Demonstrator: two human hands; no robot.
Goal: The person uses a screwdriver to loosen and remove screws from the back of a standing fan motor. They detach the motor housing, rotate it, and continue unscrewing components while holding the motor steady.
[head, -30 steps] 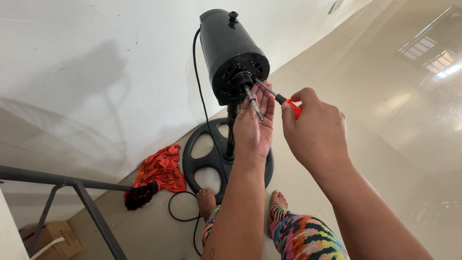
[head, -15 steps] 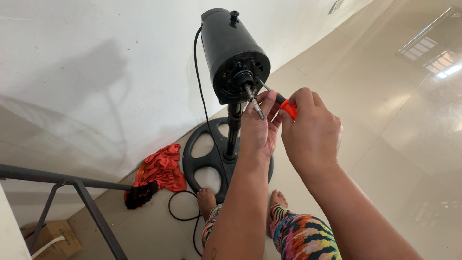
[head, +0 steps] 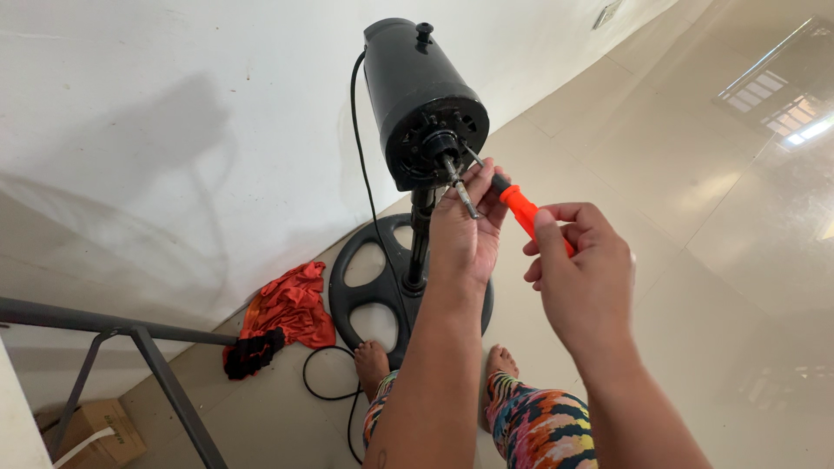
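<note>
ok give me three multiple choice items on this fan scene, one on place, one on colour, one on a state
1. Where does the red cloth lie?
A. on the floor beside the fan base
B. draped over the motor
C. in the cardboard box

2. What colour is the screwdriver handle?
A. blue
B. orange
C. green

3. How is the right hand?
A. open and flat
B. resting on the floor
C. closed on the screwdriver

Answers: 1 A, the cloth lies on the tiles left of the round base. 2 B, the handle shows bright orange above the right hand. 3 C, its fingers wrap the handle while the left hand steadies the tip at the motor.
</note>
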